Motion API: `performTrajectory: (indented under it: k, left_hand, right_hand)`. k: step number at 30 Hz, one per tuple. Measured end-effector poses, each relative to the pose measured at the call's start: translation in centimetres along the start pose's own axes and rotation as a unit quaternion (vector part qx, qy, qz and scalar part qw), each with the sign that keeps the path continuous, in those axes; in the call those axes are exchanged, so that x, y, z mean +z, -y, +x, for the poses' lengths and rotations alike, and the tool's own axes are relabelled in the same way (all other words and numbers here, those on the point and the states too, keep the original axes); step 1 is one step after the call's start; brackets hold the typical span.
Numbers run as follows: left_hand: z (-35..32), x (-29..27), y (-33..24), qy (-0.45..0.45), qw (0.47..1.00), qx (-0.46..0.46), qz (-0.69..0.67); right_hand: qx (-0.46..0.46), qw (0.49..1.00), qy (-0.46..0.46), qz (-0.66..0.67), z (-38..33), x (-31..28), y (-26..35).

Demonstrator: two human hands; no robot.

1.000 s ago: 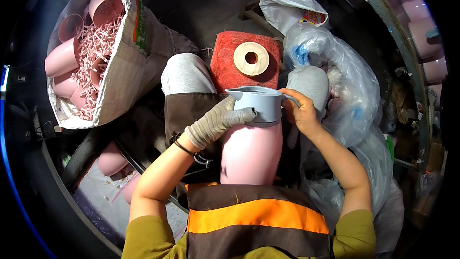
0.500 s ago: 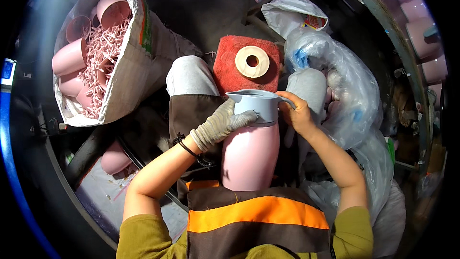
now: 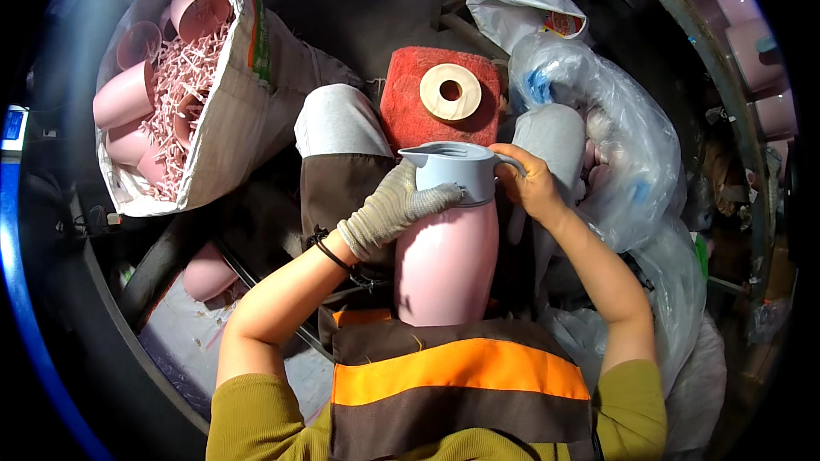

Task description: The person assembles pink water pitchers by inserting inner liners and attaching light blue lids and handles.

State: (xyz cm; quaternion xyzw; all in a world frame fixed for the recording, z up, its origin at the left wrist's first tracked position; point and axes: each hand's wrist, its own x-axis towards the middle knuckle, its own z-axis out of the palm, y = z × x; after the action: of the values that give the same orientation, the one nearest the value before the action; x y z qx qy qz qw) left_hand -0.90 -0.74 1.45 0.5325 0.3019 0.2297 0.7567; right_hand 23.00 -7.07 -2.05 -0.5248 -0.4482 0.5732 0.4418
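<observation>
A thermos jug (image 3: 446,265) with a pink body and a grey-blue spouted top rests against my lap, its spout pointing left. My left hand (image 3: 401,209), in a pale knit glove, is wrapped round the left side of its collar, thumb across the front. Bare, my right hand (image 3: 531,183) grips the jug's handle on the right, fingers over the upper bend. Just beyond the jug, a pale wooden ring (image 3: 450,92) with a round hole lies on a red cloth-covered pad (image 3: 403,102).
At the left stands a white woven sack (image 3: 231,137) holding pink shells and many small pink pieces. A pink shell (image 3: 207,273) lies below it. Clear plastic bags (image 3: 628,154) are at the right. Along the far right, pink jugs (image 3: 752,55) stand behind a metal frame (image 3: 717,60).
The jug, pad and surroundings sit slightly higher in the picture. Both hands keep their hold, and the jug's top appears a little more tilted.
</observation>
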Motion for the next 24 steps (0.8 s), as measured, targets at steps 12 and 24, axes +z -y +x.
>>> performTrajectory:
  k: [12,24]
  left_hand:
    - [-0.8,1.2,-1.7,0.044,0.998,0.003,0.040]
    - [9.7,-6.1,-5.6,0.053,0.890,0.114,0.437]
  right_hand:
    - [-0.012,0.924,0.271,-0.271,1.7,-0.7,9.9]
    - [-0.032,0.919,0.247,-0.306,0.8,-1.4,10.6]
